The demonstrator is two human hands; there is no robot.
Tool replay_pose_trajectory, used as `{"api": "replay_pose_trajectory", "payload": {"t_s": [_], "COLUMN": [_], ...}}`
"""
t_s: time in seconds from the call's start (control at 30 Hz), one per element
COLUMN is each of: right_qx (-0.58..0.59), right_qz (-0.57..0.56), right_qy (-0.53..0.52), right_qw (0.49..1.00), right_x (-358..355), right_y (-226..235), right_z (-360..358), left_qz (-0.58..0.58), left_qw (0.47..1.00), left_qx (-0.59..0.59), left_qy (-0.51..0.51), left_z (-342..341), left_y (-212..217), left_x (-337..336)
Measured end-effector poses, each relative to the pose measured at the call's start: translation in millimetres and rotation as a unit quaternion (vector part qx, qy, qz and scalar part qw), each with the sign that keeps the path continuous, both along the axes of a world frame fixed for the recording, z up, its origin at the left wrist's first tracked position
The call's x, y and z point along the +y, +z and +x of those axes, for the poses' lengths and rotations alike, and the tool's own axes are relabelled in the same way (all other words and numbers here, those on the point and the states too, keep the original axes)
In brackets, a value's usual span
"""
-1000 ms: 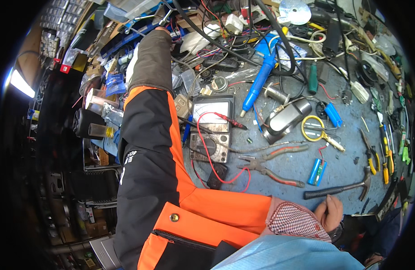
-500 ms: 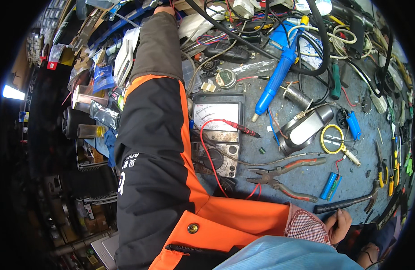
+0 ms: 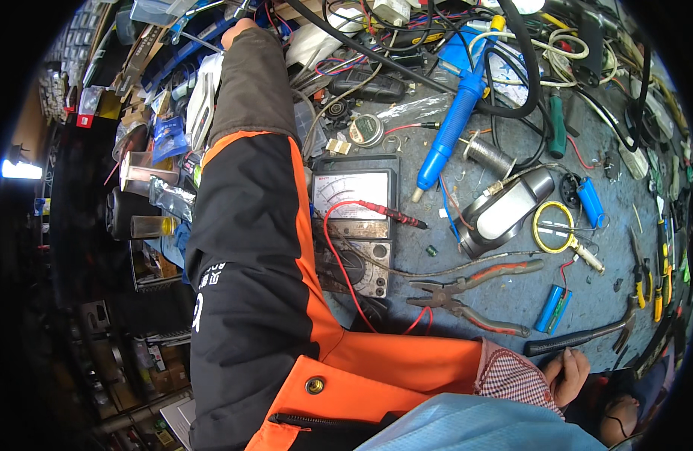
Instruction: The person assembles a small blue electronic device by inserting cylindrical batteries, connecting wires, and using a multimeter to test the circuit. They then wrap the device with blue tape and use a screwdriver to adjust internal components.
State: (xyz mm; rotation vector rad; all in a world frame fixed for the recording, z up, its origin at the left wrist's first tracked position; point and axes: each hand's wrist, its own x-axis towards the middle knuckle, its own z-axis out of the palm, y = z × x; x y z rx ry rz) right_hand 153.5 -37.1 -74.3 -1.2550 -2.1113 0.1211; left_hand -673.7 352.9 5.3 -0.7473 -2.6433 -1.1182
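Note:
My left arm, in a black and orange sleeve, stretches to the far edge. There my left hand (image 3: 240, 31) is among tools and a blue rack (image 3: 194, 49); its fingers are mostly hidden. At the near edge of the bench my right hand (image 3: 569, 376) rests with curled fingers, by a checked cuff (image 3: 513, 376). Closest to it lies a hammer (image 3: 579, 341). Beside my left sleeve is an analog multimeter (image 3: 352, 263) with a red test probe (image 3: 391, 213) across it. Pliers (image 3: 455, 297) with red-grey handles lie open on the bench.
A blue soldering tool (image 3: 453, 131), solder spool (image 3: 489, 154), silver-black device (image 3: 508, 213), yellow-rimmed magnifier (image 3: 554, 227) and blue battery (image 3: 554, 308) lie on the bench. Black cables (image 3: 528, 68) loop at the back. Several hand tools line the right. A shelf (image 3: 147, 225) stands left.
My left hand has shifted left along the far edge, and more of it shows. The bench appears slightly shifted left in view. My right hand stays in place.

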Motion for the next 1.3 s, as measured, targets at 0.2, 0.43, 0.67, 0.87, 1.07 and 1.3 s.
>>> {"api": "replay_pose_trajectory", "payload": {"t_s": [0.2,0.43,0.67,0.87,1.07,1.3], "right_qx": [0.017,-0.002,-0.02,0.024,0.03,0.037], "right_qz": [-0.015,-0.009,-0.027,-0.037,-0.003,-0.029], "right_qy": [0.004,-0.016,-0.021,-0.028,-0.042,-0.035], "right_qw": [1.0,1.0,0.999,0.999,0.999,0.998], "right_x": [-3.6,-5.0,-4.9,-5.2,-1.7,-0.6], "right_y": [-8.9,-5.3,2.2,-2.1,-0.3,0.6], "right_z": [5.5,3.9,4.3,2.5,-12.8,-9.7], "left_qz": [-0.011,-0.069,-0.073,-0.076,-0.104,-0.146], "left_qw": [1.0,0.995,0.993,0.993,0.99,0.983], "left_qx": [0.007,0.057,0.066,0.072,0.085,0.106], "left_qy": [-0.018,-0.048,-0.06,-0.06,-0.052,-0.044], "left_z": [-25.6,-25.4,-23.0,-21.7,-23.8,-16.3], "left_y": [-8.9,-11.8,-21.9,-19.5,-10.0,-1.3], "left_x": [2.3,-0.6,0.6,1.5,-3.7,-11.1]}}
